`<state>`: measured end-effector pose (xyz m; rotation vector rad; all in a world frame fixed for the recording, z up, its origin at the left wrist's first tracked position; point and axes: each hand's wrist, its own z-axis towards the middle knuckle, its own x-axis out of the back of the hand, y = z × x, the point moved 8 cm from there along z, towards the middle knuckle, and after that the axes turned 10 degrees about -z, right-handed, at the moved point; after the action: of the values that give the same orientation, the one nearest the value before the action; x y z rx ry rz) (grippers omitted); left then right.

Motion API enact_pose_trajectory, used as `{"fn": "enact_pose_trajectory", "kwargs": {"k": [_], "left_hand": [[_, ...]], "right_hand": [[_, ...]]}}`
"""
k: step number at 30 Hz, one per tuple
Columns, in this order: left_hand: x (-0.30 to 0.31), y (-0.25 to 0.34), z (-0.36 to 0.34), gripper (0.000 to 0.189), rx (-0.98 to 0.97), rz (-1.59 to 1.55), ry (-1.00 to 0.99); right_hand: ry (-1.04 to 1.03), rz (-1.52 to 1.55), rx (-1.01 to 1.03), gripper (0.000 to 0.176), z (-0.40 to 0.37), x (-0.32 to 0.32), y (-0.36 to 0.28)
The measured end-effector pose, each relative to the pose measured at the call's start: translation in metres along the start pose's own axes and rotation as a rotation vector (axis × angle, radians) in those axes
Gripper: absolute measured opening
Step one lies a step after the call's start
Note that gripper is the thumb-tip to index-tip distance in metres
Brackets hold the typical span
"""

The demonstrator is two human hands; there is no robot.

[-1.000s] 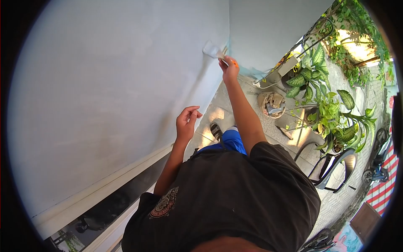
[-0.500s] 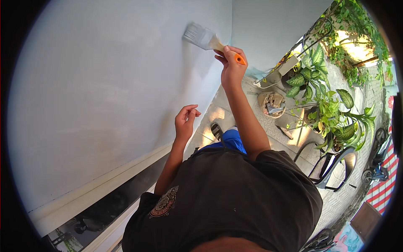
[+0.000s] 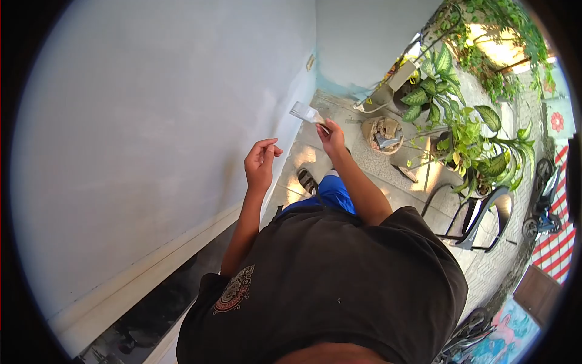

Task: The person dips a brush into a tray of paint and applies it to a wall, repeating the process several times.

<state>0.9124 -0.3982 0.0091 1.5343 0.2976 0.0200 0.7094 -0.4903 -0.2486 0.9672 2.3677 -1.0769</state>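
My right hand [image 3: 332, 139] is wrapped round the handle of a wide flat paintbrush [image 3: 306, 113], whose pale, paint-coated bristles point up and left. The brush hangs over the tiled floor in this view, off to the right of the light grey-white wall [image 3: 151, 121]. Held in front of that wall, my left hand [image 3: 260, 162] is empty, its fingers loosely bent and the thumb apart from them.
A round container of rubble-like scraps [image 3: 384, 134] stands on the tiles beyond my right hand. Potted plants [image 3: 467, 145] and a black-framed chair [image 3: 476, 218] are on the right. A ledge [image 3: 145, 273] runs along the wall's lower edge.
My right hand has come down and nearer my body, bringing the paintbrush away from the wall. My left hand stays in nearly the same pose. The view has shifted slightly.
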Motion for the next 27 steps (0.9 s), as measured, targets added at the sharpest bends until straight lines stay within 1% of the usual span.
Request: {"fn": "enact_pose_trajectory", "kwargs": {"k": [1, 3, 4, 8, 11, 12, 15, 18, 19, 21, 26, 27], "left_hand": [[0.0, -0.002, -0.001, 0.017, 0.003, -0.011, -0.003], [-0.005, -0.006, 0.0, 0.017, 0.01, -0.008, -0.022], [-0.009, -0.006, 0.001, 0.017, -0.002, -0.001, -0.021], [-0.03, 0.001, 0.001, 0.016, -0.017, -0.006, -0.052], [-0.066, 0.0, 0.001, 0.016, 0.001, 0.002, -0.142], [-0.074, 0.001, 0.0, 0.016, 0.003, 0.012, -0.183], [-0.123, -0.005, 0.003, 0.017, 0.002, 0.01, -0.289], [-0.177, -0.005, -0.004, 0.017, 0.002, 0.005, -0.375], [-0.188, 0.001, -0.015, 0.017, -0.015, -0.002, -0.398], [-0.227, -0.005, -0.027, 0.017, -0.028, -0.02, -0.442], [-0.318, -0.017, -0.094, 0.017, 0.006, -0.083, -0.556], [-0.334, -0.022, -0.11, 0.017, 0.004, -0.105, -0.606]], "right_hand": [[-0.023, 0.02, 0.014, 0.017, -0.007, 0.02, -0.009], [0.002, 0.061, 0.055, 0.016, -0.027, 0.057, -0.037], [0.003, 0.092, 0.091, 0.015, -0.04, 0.073, -0.056], [0.075, 0.039, 0.279, 0.013, -0.091, 0.134, -0.129], [0.148, 0.075, 0.458, 0.015, -0.136, 0.17, -0.179], [0.164, 0.09, 0.478, 0.015, -0.153, 0.176, -0.185], [0.293, 0.124, 0.604, 0.015, -0.196, 0.214, -0.222], [0.341, 0.134, 0.664, 0.015, -0.24, 0.251, -0.241], [0.346, 0.127, 0.679, 0.015, -0.264, 0.259, -0.24], [0.396, 0.118, 0.689, 0.015, -0.292, 0.29, -0.245], [0.505, 0.113, 0.692, 0.015, -0.377, 0.366, -0.244], [0.52, 0.122, 0.704, 0.016, -0.394, 0.381, -0.242]]}}
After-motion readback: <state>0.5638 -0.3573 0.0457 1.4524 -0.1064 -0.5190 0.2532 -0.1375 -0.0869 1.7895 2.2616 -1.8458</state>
